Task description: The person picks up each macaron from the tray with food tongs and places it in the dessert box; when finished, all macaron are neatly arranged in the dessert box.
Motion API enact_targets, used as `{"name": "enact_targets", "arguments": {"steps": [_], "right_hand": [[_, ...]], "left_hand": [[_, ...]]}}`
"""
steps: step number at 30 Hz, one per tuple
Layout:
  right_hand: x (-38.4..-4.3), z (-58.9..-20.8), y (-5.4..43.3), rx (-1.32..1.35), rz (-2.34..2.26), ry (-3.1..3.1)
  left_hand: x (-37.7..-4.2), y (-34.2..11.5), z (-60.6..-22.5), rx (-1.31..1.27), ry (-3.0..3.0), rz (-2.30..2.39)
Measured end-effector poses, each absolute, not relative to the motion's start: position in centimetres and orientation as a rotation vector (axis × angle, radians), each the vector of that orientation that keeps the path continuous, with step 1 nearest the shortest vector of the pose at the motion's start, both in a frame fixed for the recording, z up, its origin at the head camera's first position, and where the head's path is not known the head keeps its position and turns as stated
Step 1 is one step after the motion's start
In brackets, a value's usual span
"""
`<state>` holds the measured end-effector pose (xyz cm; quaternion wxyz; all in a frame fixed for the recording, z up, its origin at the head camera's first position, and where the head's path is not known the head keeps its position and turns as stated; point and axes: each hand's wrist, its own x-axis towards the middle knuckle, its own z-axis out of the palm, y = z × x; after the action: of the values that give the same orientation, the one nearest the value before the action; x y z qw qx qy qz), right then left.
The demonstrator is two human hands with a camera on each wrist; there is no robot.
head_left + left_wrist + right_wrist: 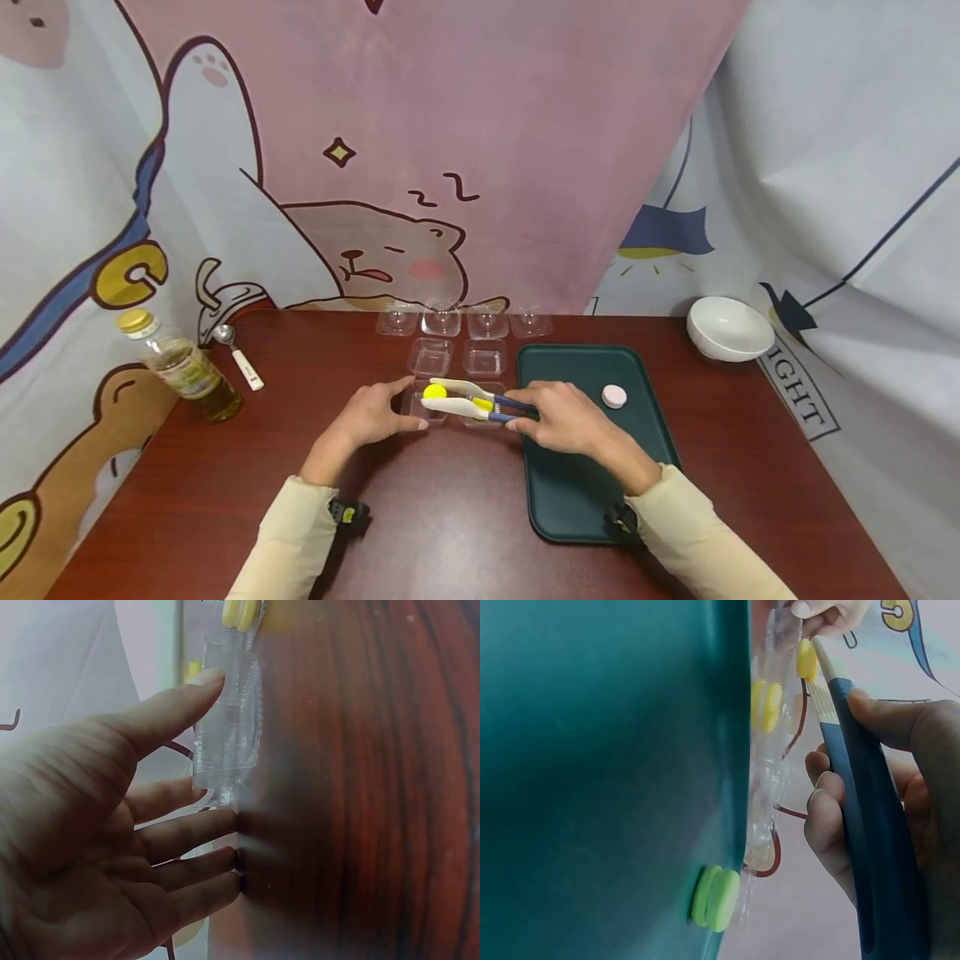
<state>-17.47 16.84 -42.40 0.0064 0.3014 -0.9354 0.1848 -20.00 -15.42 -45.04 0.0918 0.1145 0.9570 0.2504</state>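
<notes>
My right hand (566, 417) grips a pair of tongs (870, 817) with blue handles and whitish tips. Between the tips sits a yellow macaron (434, 392), held over the front-left clear plastic container (412, 408). That container is steadied by my left hand (375, 412), thumb at its front edge and index finger at the back; the other fingers (199, 832) are spread beside it. Another yellow macaron (766, 706) lies in the neighbouring container, partly behind the tongs in the head view. A green macaron (716, 898) shows on the green tray (607, 780) in the right wrist view.
A pale pink macaron (613, 396) lies on the tray, right of my hand. Several more clear containers (484, 357) stand farther back. An oil bottle (187, 371) and a white-handled measuring spoon (240, 358) are at left, a white bowl (729, 329) at back right.
</notes>
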Motion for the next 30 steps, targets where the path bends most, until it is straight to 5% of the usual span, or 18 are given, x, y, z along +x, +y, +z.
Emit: {"name": "enact_targets", "arguments": {"steps": [30], "right_hand": [[-17.8, -42.7, 15.6, 0.961, 0.46, -2.962]], "left_hand": [[-19.9, -15.6, -44.8, 0.355, 2.833, 0.694]]}}
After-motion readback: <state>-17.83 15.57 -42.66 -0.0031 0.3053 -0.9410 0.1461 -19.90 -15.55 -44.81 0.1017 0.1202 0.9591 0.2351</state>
